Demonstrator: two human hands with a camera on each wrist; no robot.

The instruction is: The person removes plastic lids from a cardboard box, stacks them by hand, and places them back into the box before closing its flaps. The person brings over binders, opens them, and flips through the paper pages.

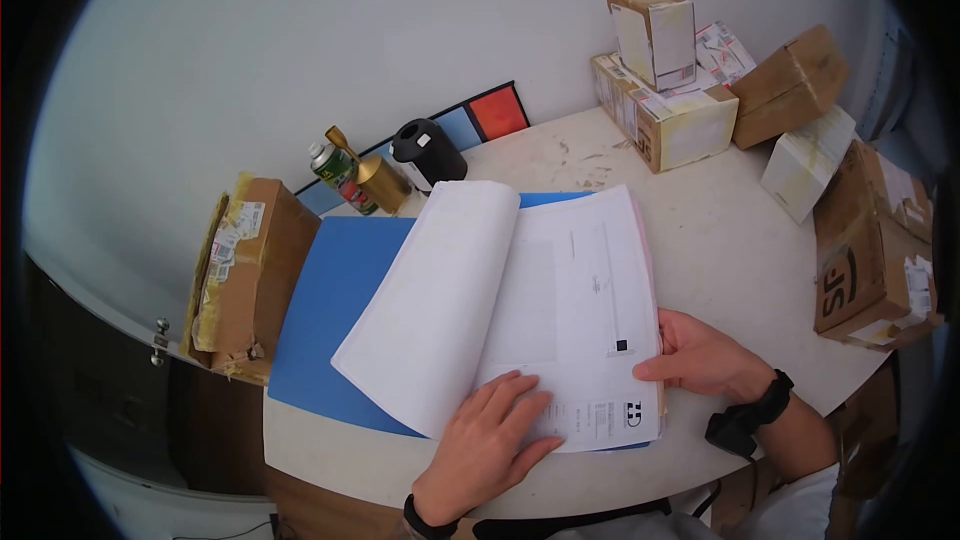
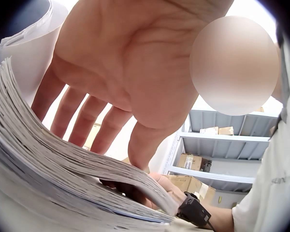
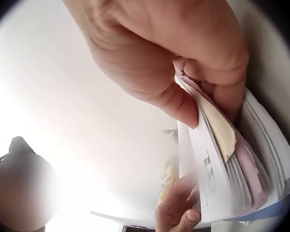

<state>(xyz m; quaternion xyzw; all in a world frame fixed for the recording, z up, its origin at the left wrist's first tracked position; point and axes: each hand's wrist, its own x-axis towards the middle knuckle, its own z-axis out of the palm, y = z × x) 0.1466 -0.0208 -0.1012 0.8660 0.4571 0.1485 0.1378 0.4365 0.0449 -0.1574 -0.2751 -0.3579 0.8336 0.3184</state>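
A thick stack of printed sheets lies open on a blue folder in the head view. Its turned pages curl over to the left, blank side up. My left hand rests on the lower part of the printed page with its fingers spread. At the right edge, my right hand pinches a sheaf of pages, thumb on top and fingers tucked in below. Cream and pink sheets show within that sheaf in the right wrist view. The left wrist view shows the layered page edges under my left fingers.
Left of the folder stands a cardboard box. A spray can, a brass-coloured pot and a black cylindrical container stand at the back. Several parcels, including a large brown box, line the table's right side.
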